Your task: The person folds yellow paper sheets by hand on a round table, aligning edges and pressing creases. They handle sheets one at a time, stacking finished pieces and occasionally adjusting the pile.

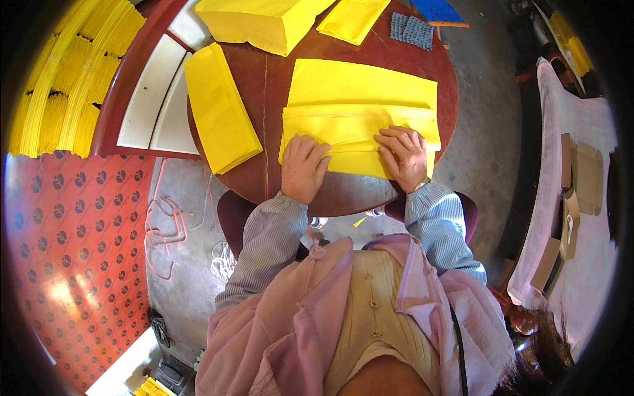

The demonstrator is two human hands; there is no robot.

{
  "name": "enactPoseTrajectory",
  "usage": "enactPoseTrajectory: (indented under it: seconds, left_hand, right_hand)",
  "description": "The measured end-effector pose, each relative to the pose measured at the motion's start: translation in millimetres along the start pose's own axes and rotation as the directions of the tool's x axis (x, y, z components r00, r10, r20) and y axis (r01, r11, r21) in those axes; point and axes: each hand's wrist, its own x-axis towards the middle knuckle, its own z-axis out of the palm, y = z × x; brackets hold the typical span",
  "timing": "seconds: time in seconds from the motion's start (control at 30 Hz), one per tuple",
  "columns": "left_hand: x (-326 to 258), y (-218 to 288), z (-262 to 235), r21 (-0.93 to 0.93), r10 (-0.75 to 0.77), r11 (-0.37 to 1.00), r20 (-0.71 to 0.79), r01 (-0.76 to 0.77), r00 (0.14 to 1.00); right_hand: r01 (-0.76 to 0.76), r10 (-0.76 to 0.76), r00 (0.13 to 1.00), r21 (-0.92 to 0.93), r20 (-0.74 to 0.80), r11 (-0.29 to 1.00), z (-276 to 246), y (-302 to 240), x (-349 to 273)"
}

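Pressing my left hand (pixel 302 166) and right hand (pixel 403 156) flat, fingers open, gripping nothing, on bright yellow folded paper (pixel 360 135), creased lengthwise, on round brown table (pixel 264 86).

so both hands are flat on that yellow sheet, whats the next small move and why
Probably slide both palms outward along the fold to crease it: the left hand and right hand press flat on the folded yellow sheet near its middle, and its ends look unpressed.

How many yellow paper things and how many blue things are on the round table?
Yellow paper: 4 – the sheet under both hands, the stack at left, the big pile at top, the small pile.
Blue things: 2 – blue pad, grey-blue mat.
Total: 6
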Motion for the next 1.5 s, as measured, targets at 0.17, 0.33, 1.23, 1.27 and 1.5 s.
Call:
enactPoseTrajectory:
  seconds: [0.17,0.33,1.23,1.27,1.5]
  left_hand:
    - [-4,3,-1,0.059,-0.038,0.998,0.018,0.037,0.999]
    - [10,7,-5,0.028,-0.009,1.0,0.017,0.008,1.0]
    - [8,-2,-1,0.131,-0.015,0.991,-0.083,0.026,0.996]
    - [8,-2,-1,0.127,-0.041,0.991,-0.084,0.051,0.996]
    - [3,-1,0,0.091,-0.031,0.995,-0.037,0.034,0.999]
  right_hand:
    - [-0.012,0.011,0.999,0.026,0.03,1.0,-8,-12,6]
    - [0.004,-0.009,0.999,0.102,0.046,0.995,16,-41,24]
    - [-0.136,0.134,0.986,-0.019,-0.1,0.99,13,-22,1]
    - [-0.157,0.155,0.983,-0.008,-0.097,0.988,12,-22,1]
    - [-0.207,0.206,0.977,-0.013,-0.059,0.978,7,-18,-6]
